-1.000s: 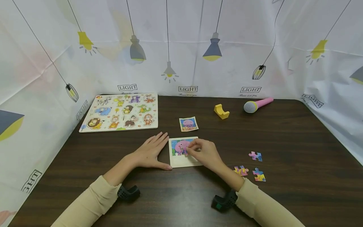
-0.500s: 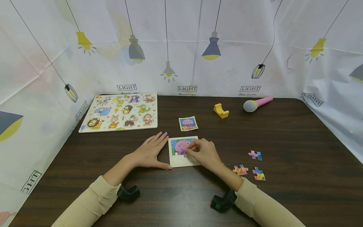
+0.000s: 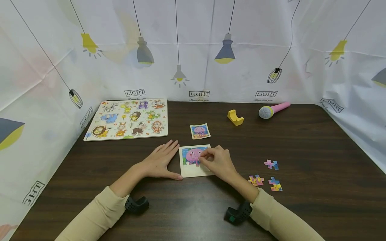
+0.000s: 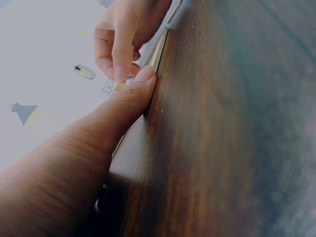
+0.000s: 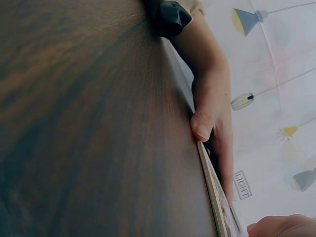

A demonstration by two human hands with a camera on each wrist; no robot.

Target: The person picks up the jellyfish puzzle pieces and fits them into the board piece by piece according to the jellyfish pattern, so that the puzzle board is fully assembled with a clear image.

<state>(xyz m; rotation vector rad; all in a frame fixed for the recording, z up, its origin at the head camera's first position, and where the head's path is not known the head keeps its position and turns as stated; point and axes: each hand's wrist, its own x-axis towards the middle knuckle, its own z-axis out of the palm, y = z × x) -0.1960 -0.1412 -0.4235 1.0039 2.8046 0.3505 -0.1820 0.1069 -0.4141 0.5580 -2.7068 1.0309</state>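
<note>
Lamp-printed cloth (image 3: 117, 73) backs the tabletop (image 3: 181, 207). Left of center, the left hand (image 3: 161, 162), fingers spread, steadies the mid-frame puzzle board (image 3: 196, 172); the right hand (image 3: 217, 163), fingers curled (pinching what, I cannot tell), apparently fits the octopus picture (image 3: 192, 154). Loose pieces (image 3: 275, 184), lower right, likely need aligning next.

Closed in behind and along both sides by white cloth (image 3: 259, 26), creased across and down, tinted faintly pink, blue and beige in places. Printed with hanging lamps (image 3: 225, 52) in yellow, grey and dark blue, and with wire-caged bulbs (image 3: 274, 76). Lettered low down with framed LIGHT labels (image 3: 199, 94). Filled below by a dark brown, wood-grained table (image 3: 316, 207), rounded at the far right corner. Lit softly, with a pale sheen (image 3: 187, 197) near the front.
</note>
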